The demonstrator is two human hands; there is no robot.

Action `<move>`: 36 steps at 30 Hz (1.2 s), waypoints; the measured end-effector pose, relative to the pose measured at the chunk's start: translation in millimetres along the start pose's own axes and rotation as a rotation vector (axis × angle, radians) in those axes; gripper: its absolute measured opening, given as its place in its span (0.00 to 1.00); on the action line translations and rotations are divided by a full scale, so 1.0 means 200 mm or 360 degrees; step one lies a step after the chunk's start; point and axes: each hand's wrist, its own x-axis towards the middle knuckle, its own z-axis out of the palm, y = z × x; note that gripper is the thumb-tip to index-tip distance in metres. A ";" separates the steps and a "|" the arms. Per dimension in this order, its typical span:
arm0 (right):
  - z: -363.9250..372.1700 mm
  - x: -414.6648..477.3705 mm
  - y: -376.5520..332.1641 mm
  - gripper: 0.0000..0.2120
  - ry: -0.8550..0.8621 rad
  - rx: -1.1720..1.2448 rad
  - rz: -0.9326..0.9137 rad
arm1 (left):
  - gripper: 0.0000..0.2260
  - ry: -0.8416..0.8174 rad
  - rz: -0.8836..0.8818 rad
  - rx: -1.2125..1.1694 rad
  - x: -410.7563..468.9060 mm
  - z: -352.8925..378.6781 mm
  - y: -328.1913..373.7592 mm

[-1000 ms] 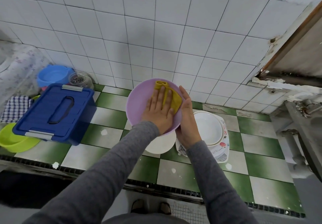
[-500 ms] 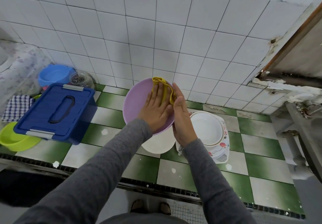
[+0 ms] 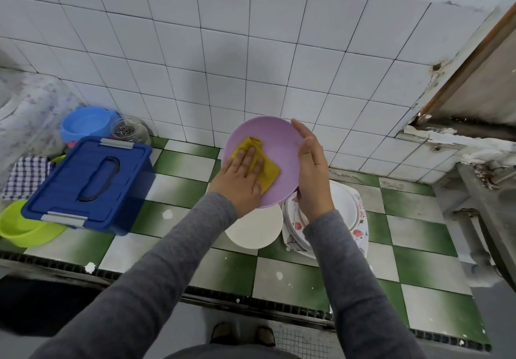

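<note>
A purple plate [image 3: 279,140] is held tilted in the air above the tiled counter. My right hand [image 3: 312,174] holds it at its right rim, thumb on the front and fingers reaching up along the edge. A folded yellow cloth [image 3: 269,173] lies on the plate's face. My left hand [image 3: 240,182] presses on it with flat, straight fingers over the plate's lower left part. Both arms wear grey sleeves.
Under the plate sit a white dish [image 3: 254,227] and a stack of floral dishes [image 3: 349,207] on the green-and-white tiled counter [image 3: 181,191]. At the left are a blue lidded box [image 3: 86,185], a green basin [image 3: 19,227], a blue bowl [image 3: 83,124] and a glass jar [image 3: 128,131]. A tiled wall stands behind.
My left hand has slid the yellow cloth from the plate's upper right edge down to its lower left face. More of the plate's face now shows.
</note>
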 end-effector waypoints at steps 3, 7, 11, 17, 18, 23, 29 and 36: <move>-0.02 0.03 0.01 0.25 -0.0010 -0.0035 -0.0025 | 0.25 -0.0259 0.0215 -0.0161 -0.01 -0.02 0.00; -0.05 0.06 -0.02 0.24 -0.0022 -0.0012 -0.0035 | 0.26 -0.0364 0.0485 -0.0370 -0.03 -0.06 0.04; -0.04 0.07 -0.08 0.18 -0.0014 0.0100 -0.0012 | 0.27 -0.0216 0.0659 -0.0337 -0.02 -0.10 0.09; 0.03 0.04 -0.11 0.15 -0.0014 0.0401 0.0109 | 0.25 -0.0018 0.0603 -0.0391 0.11 -0.14 0.14; 0.04 0.03 -0.11 0.15 -0.0019 0.0423 0.0123 | 0.26 -0.0037 0.0542 -0.0462 0.12 -0.14 0.15; 0.09 0.01 -0.11 0.17 -0.0039 0.0591 0.0170 | 0.27 0.0032 0.0268 -0.0631 0.19 -0.16 0.16; 0.07 0.00 -0.09 0.14 -0.0110 0.0578 0.0218 | 0.28 0.0478 -0.0310 -0.0269 0.22 -0.16 0.11; 0.08 -0.01 -0.06 0.16 -0.0106 0.0463 0.0157 | 0.29 0.0392 0.0177 -0.0245 0.22 -0.12 0.07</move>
